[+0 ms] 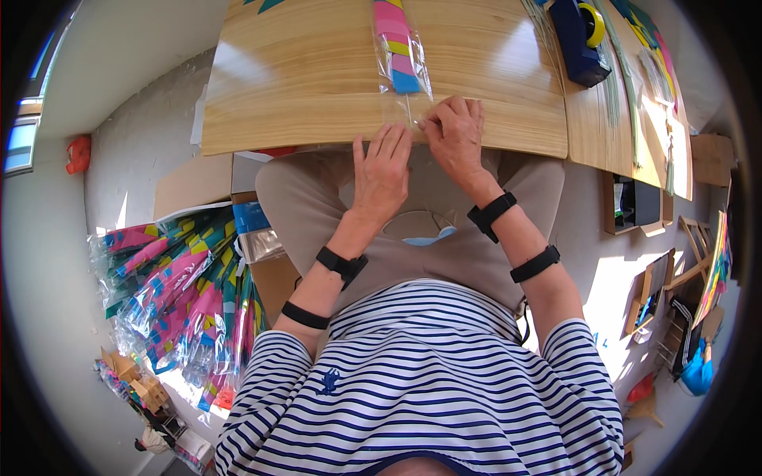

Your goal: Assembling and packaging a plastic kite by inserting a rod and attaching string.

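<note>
At the near edge of the bench (317, 95), right over my lap, I see both hands working on the open end of a clear plastic sleeve (403, 59). The sleeve lies flat on the wood, running from the far edge straight toward me, and inside it is a folded strip of coloured paper (394, 40) in pink, yellow, green and blue. My right hand (454, 131) is bent at the knuckles, fingertips pressed down on the sleeve's near end, pinching the loose plastic there against the bench. My left hand (382, 166) is released, fingers stretched out and flat, its tips resting at the bench edge just beside the sleeve's end and touching the right hand; it grips nothing. Black straps sit on both wrists and forearms.

Toward the far right corner of the bench stands a dark blue tape dispenser (578, 40) with a yellow roll on it, well apart from the hands. Beside it, along the right edge, lie thin green sticks (613, 87) and more coloured paper pieces. On the floor to my left lies a heap of bagged colourful items (178, 293) in clear plastic, fanned out near a cardboard box (194, 184).
</note>
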A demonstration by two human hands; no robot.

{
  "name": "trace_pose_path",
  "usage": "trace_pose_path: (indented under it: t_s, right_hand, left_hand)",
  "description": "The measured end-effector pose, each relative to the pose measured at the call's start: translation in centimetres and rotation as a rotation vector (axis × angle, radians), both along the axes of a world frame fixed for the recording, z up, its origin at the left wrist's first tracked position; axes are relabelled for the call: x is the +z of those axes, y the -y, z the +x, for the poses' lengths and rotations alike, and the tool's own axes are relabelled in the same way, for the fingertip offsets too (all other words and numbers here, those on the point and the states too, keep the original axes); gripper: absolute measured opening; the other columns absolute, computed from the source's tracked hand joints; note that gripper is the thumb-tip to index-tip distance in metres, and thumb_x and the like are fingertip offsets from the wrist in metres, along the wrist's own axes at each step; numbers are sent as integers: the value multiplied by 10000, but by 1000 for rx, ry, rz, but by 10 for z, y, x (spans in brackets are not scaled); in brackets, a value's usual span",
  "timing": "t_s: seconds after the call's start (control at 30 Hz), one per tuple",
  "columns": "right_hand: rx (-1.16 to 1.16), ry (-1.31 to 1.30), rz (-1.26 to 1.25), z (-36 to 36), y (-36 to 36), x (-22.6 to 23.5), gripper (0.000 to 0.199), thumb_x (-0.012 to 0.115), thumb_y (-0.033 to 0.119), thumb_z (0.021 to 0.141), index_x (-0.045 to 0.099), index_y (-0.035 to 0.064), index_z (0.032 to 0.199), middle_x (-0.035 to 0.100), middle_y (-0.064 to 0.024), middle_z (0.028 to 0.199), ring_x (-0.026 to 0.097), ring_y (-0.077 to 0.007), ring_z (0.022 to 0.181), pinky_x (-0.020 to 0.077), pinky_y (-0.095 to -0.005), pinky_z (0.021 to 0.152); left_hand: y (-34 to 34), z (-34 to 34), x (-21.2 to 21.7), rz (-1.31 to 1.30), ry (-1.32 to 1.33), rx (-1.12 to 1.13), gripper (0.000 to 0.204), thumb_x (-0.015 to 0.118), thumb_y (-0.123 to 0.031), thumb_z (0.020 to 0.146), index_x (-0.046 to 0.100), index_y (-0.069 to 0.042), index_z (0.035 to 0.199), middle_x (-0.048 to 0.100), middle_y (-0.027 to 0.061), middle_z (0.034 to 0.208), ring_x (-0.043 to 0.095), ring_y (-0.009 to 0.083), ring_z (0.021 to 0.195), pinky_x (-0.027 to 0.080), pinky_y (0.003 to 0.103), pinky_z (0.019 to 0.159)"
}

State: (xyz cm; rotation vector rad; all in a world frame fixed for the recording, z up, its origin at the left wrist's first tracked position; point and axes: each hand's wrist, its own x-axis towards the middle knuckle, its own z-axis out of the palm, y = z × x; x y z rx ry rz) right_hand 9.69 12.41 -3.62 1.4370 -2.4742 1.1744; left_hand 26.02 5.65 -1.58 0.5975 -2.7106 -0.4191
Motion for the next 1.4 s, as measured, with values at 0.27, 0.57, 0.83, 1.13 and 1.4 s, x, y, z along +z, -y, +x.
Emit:
trace_pose_path:
  t_s: [0.27,0.57,0.83,1.13,1.4]
  right_hand:
    - [6,6,-58,-3,-2,-3,145,765,127,762,633,68,766,580,-107,953,517,-367,997,348,-548,1027]
    - [-3,20,-74,-8,-14,-1,179,743,65,747,621,45,877,569,-134,970,511,-377,986,386,-520,945]
    - [132,-271,155,12,-40,15,591,759,162,753,583,15,1298,497,-131,1420,415,-322,1363,271,-554,1165]
    - [181,-295,342,20,-42,5,863,818,241,734,429,40,1478,336,-86,1595,283,-257,1494,173,-610,1190]
    - [166,-278,341,23,-39,7,893,832,257,719,425,29,1480,338,-100,1591,280,-282,1493,186,-635,1174]
  left_hand:
    - [1,-7,4,-48,-11,8,671,761,-74,712,548,-80,1348,544,88,1315,496,284,1252,319,535,1069]
    - [1,-10,-2,-82,1,19,687,792,-108,700,574,-121,1351,544,83,1304,487,290,1242,303,524,1085]
    - [1,-10,-3,-97,7,32,675,786,-106,700,587,-130,1345,547,82,1303,488,286,1241,307,511,1089]
    - [-5,-8,5,-244,136,44,638,752,-142,748,563,-99,1356,554,65,1319,496,244,1274,287,610,1090]
    - [14,6,6,-115,156,20,604,739,-185,797,550,-65,1357,542,67,1368,477,241,1328,261,634,1115]
